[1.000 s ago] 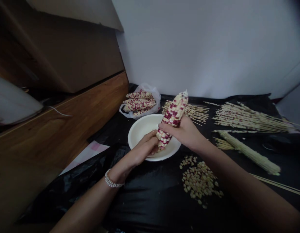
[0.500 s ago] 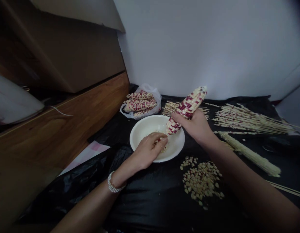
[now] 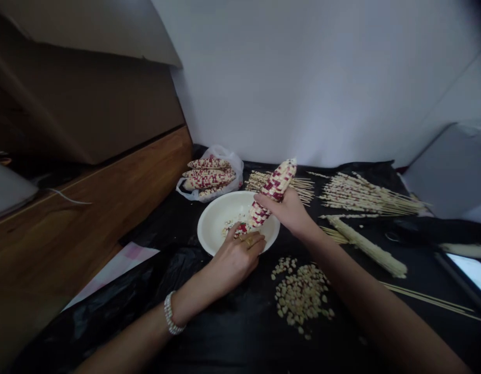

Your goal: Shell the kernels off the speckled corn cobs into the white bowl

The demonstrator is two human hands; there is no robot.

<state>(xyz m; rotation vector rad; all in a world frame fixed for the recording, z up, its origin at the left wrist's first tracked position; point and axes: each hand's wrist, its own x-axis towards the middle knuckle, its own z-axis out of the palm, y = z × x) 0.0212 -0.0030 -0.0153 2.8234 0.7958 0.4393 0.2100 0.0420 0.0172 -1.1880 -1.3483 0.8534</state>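
My right hand [image 3: 289,210] grips a corn cob [image 3: 277,184] with cream and dark-red kernels. The cob leans, its lower end over the white bowl [image 3: 209,228] and its tip up to the right. Over the bowl's near side, my left hand [image 3: 240,254] has its fingers bent close to the cob's lower end. Something small and red shows by its thumb, too little to name. Loose kernels [image 3: 228,226] lie in the bowl. A pile of loose kernels [image 3: 303,293] sits on the black plastic sheet [image 3: 228,322], right of the left hand.
Several more cobs [image 3: 211,174] lie in a clear plastic bag [image 3: 236,166] behind the bowl. Kernels threaded on sticks [image 3: 357,195] lie at the back right, near a stripped cob [image 3: 369,246] and bare sticks [image 3: 427,298]. A cardboard box [image 3: 88,98] stands at left.
The view has shifted, so things sit further left. My left hand has turned over and its fingers have moved to the bowl's near rim. The right hand still holds the cob.
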